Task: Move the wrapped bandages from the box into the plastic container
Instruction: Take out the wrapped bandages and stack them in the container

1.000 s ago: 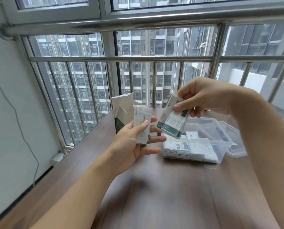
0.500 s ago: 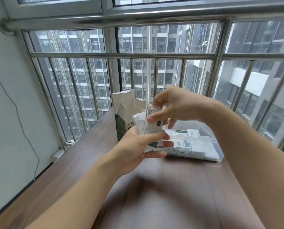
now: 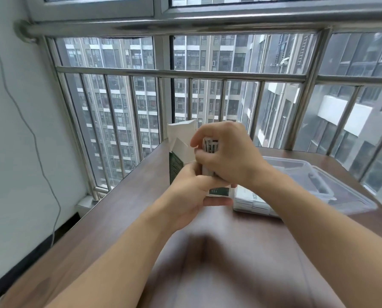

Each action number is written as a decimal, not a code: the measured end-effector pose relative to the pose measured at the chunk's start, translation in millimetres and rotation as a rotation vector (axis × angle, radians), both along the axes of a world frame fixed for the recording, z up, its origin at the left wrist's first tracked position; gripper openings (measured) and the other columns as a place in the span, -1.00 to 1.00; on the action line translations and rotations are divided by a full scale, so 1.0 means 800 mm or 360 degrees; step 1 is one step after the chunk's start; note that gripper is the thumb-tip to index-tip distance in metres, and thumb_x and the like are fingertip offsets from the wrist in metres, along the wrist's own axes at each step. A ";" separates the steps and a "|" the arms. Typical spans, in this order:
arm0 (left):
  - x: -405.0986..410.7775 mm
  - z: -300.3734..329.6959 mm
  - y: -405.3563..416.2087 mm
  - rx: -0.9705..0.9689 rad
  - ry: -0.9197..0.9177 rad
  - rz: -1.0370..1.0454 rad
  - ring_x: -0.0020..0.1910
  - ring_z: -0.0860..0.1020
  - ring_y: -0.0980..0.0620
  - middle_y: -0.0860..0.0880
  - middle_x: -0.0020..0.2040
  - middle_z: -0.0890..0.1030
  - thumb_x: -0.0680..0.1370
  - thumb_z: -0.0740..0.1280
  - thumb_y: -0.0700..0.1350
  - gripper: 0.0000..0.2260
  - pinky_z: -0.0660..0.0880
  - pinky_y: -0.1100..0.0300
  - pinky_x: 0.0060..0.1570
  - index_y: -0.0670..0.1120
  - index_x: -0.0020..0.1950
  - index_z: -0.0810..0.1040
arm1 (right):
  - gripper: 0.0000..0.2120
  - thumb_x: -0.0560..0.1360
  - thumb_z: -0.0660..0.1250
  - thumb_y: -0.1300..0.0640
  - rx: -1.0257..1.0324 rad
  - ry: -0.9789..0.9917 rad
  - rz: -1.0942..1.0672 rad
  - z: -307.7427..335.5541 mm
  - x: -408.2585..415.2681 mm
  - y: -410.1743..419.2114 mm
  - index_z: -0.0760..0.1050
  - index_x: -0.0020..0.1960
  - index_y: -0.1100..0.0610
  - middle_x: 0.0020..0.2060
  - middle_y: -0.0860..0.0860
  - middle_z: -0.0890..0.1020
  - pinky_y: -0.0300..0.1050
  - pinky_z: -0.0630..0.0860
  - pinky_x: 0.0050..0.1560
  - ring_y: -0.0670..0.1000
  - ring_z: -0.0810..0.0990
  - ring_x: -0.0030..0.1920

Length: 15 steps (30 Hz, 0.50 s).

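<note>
Both hands grip one stack of bandages [image 3: 210, 150] — left hand [image 3: 192, 192] below, right hand [image 3: 225, 152] on top; square it, then lower it flat into the container [image 3: 332, 187].

wrapped bandages [image 3: 210, 150] upright, box [image 3: 177, 157] open, plastic container [image 3: 314, 185]

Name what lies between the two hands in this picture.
A small stack of wrapped bandages, gripped by the left hand from below and the right hand from above, in the head view.

Both hands [image 3: 210, 172] grip wrapped bandages [image 3: 211, 146], count unclear, above table [image 3: 123, 210].
</note>
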<state>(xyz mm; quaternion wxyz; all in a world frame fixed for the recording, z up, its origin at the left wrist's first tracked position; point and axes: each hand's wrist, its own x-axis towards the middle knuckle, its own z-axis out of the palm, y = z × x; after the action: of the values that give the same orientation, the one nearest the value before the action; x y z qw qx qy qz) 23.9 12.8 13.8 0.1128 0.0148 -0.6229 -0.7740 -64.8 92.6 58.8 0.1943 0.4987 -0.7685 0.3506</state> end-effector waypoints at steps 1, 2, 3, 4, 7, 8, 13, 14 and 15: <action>0.000 0.001 0.000 0.0006 -0.0004 0.0003 -0.20 0.65 0.07 -0.03 -0.24 0.66 0.52 0.33 -0.44 -0.81 0.60 0.17 -0.35 -0.15 -0.05 0.59 | -0.86 0.41 0.43 0.23 -0.0028 -0.0035 0.0024 -0.001 0.000 0.000 0.70 -0.08 0.05 -0.25 -0.07 0.69 -0.17 0.57 -0.11 -0.10 0.63 -0.23; 0.000 0.001 0.000 -0.0006 -0.0004 0.0025 -0.19 0.66 0.06 -0.03 -0.24 0.66 0.52 0.32 -0.45 -0.79 0.60 0.16 -0.36 -0.15 -0.05 0.59 | -0.85 0.41 0.43 0.23 -0.0034 -0.0052 0.0049 -0.002 0.002 -0.002 0.70 -0.07 0.04 -0.25 -0.08 0.69 -0.18 0.56 -0.11 -0.10 0.63 -0.23; 0.000 0.000 0.001 -0.0032 -0.0005 0.0068 -0.21 0.66 0.07 -0.02 -0.25 0.66 0.52 0.31 -0.46 -0.77 0.60 0.14 -0.37 -0.14 -0.04 0.59 | -0.86 0.42 0.44 0.20 -0.0036 -0.0057 0.0059 -0.004 0.005 -0.004 0.70 -0.05 0.04 -0.24 -0.09 0.70 -0.18 0.57 -0.09 -0.09 0.63 -0.22; -0.001 -0.001 0.003 -0.0068 -0.0004 0.0132 -0.24 0.65 0.08 0.00 -0.28 0.66 0.52 0.29 -0.46 -0.75 0.60 0.14 -0.39 -0.12 -0.05 0.58 | -0.89 0.44 0.46 0.15 -0.0042 -0.0038 0.0051 -0.007 0.008 -0.007 0.70 -0.04 0.03 -0.22 -0.11 0.70 -0.17 0.56 -0.06 -0.09 0.63 -0.20; -0.007 -0.006 0.002 -0.0197 0.0013 0.0420 -0.26 0.60 -0.01 -0.13 -0.27 0.60 0.52 0.30 -0.45 -0.77 0.56 0.17 -0.45 -0.14 -0.17 0.58 | -0.75 0.50 0.45 -0.13 -0.0023 0.0031 -0.0019 -0.009 0.010 -0.010 0.71 0.02 0.03 -0.13 -0.12 0.72 -0.20 0.51 -0.02 -0.13 0.63 -0.13; -0.010 -0.007 0.000 -0.0213 0.0028 0.0504 -0.25 0.58 -0.05 -0.17 -0.25 0.57 0.51 0.30 -0.46 -0.78 0.54 0.19 -0.47 -0.17 -0.20 0.57 | -0.71 0.51 0.42 -0.16 -0.0003 0.0025 0.0008 -0.008 0.009 -0.009 0.71 0.02 0.04 -0.13 -0.13 0.72 -0.23 0.49 -0.05 -0.17 0.63 -0.14; -0.010 -0.003 -0.003 -0.0172 0.0164 0.0661 -0.33 0.58 -0.03 -0.10 -0.34 0.58 0.53 0.36 -0.36 -0.83 0.51 0.17 -0.47 -0.14 -0.20 0.60 | -0.52 0.65 0.15 -0.15 -0.0146 -0.0411 0.0386 0.003 0.012 -0.006 0.70 -0.01 0.16 -0.17 -0.10 0.71 -0.40 0.43 -0.31 -0.26 0.61 -0.28; -0.009 0.000 -0.005 -0.0173 0.0258 0.0748 -0.40 0.55 0.02 -0.04 -0.39 0.58 0.55 0.39 -0.31 -0.81 0.47 0.19 -0.52 -0.09 -0.23 0.59 | -0.52 0.67 0.10 -0.13 -0.0238 -0.0515 0.0381 0.007 0.008 -0.004 0.69 0.05 0.14 -0.10 -0.08 0.72 -0.40 0.44 -0.30 -0.27 0.61 -0.28; -0.007 0.002 -0.011 -0.0191 0.0361 0.0900 -0.46 0.53 0.05 0.00 -0.43 0.57 0.56 0.42 -0.25 -0.81 0.43 0.22 -0.55 -0.07 -0.24 0.59 | -0.56 0.69 0.09 -0.10 -0.0295 -0.0540 0.0326 0.011 0.002 0.000 0.68 0.10 0.11 -0.04 -0.07 0.72 -0.35 0.47 -0.23 -0.28 0.60 -0.27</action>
<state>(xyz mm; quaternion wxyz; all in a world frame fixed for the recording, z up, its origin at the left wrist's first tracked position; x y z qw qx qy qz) 17.9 3.7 15.7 0.3931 0.0942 -0.6222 -0.6704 -63.0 92.5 67.6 0.0706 0.4881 -0.7000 0.5165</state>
